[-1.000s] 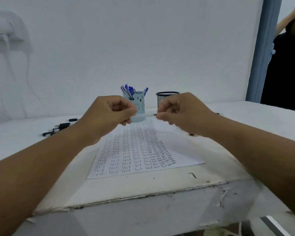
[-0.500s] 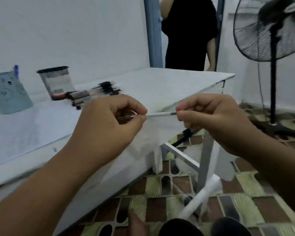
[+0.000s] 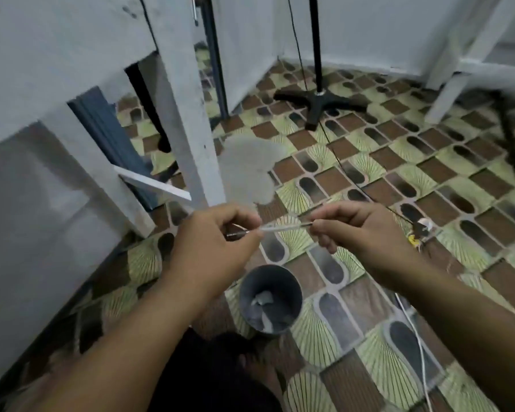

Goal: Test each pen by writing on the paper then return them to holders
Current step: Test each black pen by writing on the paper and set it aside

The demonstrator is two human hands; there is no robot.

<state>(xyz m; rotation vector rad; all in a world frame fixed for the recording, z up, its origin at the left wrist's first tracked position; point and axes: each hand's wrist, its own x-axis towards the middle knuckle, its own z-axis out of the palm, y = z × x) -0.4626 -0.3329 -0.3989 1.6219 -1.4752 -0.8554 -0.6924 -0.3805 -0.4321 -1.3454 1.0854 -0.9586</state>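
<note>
The pen [image 3: 275,228] is held crosswise in front of the person, its long axis running nearly level from one grip to the other, the right end a shade higher. The left hand [image 3: 213,248] pinches one end between thumb and curled fingers, and a thin dark tip pokes out on the palm side of that pinch. The right hand [image 3: 356,230] pinches the other end the same way, fingers curled round it. Only the pale middle stretch of the barrel shows between the two grips, so each hand is equally near; neither has any reach to make.

All this is happening away from the bench [image 3: 27,69], which stands off to the left, with its leg [image 3: 188,114] beyond the left hand. The pen hangs over the tiled floor [image 3: 399,179], and a grey waste bin [image 3: 270,298] with crumpled scraps sits on the floor almost straight beneath the hands. No paper or holder is in sight from here.

My guess is the person is pulling the pen apart along its length or checking it, perhaps over the bin. Any pull would run straight along that axis, each hand drawing outward.
</note>
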